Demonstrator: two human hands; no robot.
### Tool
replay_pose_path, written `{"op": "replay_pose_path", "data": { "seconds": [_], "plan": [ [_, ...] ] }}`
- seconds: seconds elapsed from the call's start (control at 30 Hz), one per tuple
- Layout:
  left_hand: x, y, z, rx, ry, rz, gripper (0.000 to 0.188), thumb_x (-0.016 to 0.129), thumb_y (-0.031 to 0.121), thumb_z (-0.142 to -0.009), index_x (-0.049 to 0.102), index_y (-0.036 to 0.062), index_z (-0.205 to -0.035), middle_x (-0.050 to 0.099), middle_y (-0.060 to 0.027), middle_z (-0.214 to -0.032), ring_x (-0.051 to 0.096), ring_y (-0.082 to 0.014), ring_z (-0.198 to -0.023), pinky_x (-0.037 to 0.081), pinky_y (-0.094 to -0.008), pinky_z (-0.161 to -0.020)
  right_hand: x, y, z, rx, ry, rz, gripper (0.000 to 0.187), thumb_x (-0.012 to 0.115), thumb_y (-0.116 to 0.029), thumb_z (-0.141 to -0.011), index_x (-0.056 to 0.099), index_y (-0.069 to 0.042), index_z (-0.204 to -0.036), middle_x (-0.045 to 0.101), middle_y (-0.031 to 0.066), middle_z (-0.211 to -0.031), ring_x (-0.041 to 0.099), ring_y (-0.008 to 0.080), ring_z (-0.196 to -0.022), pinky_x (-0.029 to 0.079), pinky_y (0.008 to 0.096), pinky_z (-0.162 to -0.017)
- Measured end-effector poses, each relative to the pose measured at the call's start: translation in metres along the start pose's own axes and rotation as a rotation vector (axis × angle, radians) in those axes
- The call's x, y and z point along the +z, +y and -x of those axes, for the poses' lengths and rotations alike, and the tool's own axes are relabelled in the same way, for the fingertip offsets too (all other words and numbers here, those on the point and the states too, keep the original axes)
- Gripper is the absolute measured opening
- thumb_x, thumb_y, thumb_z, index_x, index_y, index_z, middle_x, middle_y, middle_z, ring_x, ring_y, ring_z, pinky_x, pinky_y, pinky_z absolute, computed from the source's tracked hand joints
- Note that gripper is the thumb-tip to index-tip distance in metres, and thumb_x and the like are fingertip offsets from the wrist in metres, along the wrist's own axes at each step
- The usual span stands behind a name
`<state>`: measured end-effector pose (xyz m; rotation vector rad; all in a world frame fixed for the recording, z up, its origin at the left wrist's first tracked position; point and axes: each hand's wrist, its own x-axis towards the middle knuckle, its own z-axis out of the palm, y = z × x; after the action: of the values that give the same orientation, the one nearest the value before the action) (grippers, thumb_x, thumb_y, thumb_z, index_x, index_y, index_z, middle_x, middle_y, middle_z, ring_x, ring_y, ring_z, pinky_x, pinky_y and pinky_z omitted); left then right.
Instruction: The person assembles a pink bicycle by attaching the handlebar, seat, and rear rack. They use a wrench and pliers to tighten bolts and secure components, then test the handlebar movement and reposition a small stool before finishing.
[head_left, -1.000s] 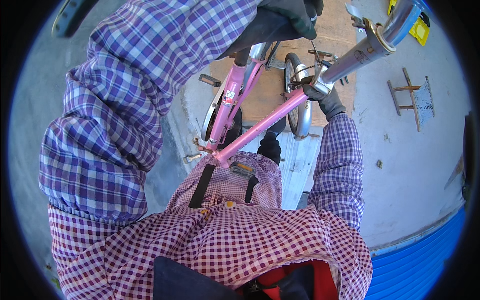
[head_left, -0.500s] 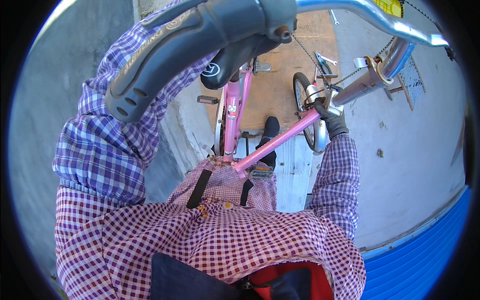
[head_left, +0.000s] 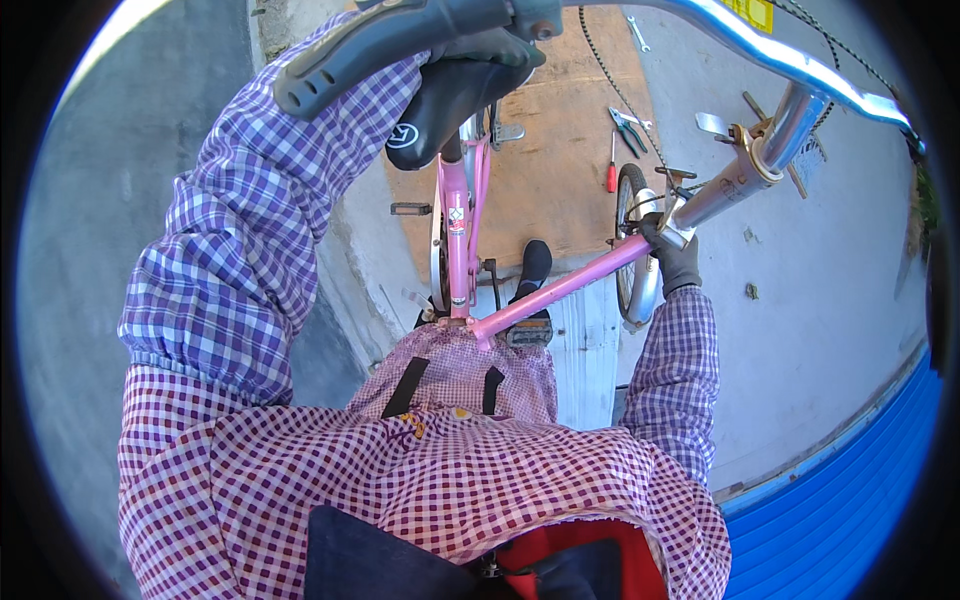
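A pink bicycle frame [head_left: 560,285] slants across in front of me. My right hand [head_left: 680,258], in a dark grey glove, is closed round the frame where its pink tube meets the silver head tube [head_left: 725,190]. My left hand [head_left: 487,46], also gloved, lies over the black saddle [head_left: 428,118], partly hidden behind the handlebar grip [head_left: 350,68]; its fingers seem to curl round the saddle. The chrome handlebar [head_left: 745,40] crosses the top of the view. Below the head tube is the front wheel [head_left: 630,240] with a silver mudguard.
A brown board [head_left: 575,75] lies on the concrete. On or beside it are a red-handled screwdriver [head_left: 611,177], pliers [head_left: 628,132] and a wrench [head_left: 638,36]. A yellow object [head_left: 752,12] is at the top. Blue corrugated sheeting [head_left: 850,490] runs along the lower right.
The handlebar grip has swung up and away from me, uncovering more of the saddle and my left hand. The front wheel and head tube have shifted right; my right hand keeps its hold.
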<state>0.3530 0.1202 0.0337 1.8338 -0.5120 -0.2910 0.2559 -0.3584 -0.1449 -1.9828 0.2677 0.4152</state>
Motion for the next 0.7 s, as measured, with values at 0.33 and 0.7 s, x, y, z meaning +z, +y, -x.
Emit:
{"op": "replay_pose_path", "data": {
  "seconds": [0.33, 0.7],
  "plan": [
    [-0.039, 0.006, 0.026, -0.435, 0.239, -0.744, 0.054, 0.082, 0.039, -0.075, 0.072, 0.0077, -0.118, 0.071, -0.0159, -0.119, 0.068, -0.0282, -0.110, 0.053, -0.0386, -0.096, -0.031, 0.012, 0.002, -0.004, 0.086, -0.069, 0.039, 0.089, -0.020, -0.081, 0.072, -0.004, -0.111, 0.072, 0.0061, -0.099, 0.069, 0.0172, -0.082, 0.059, 0.0326, -0.070],
    [-0.050, 0.009, 0.045, -0.641, 0.313, -0.955, 0.068, 0.067, 0.059, -0.085, 0.070, 0.0107, -0.132, 0.068, -0.0195, -0.133, 0.064, -0.0367, -0.123, 0.048, -0.0450, -0.109, -0.054, 0.023, 0.002, -0.013, 0.301, -0.185, 0.053, 0.091, -0.029, -0.081, 0.068, 0.002, -0.116, 0.071, 0.0081, -0.099, 0.069, 0.0181, -0.083, 0.057, 0.0326, -0.069]
  ]
}}
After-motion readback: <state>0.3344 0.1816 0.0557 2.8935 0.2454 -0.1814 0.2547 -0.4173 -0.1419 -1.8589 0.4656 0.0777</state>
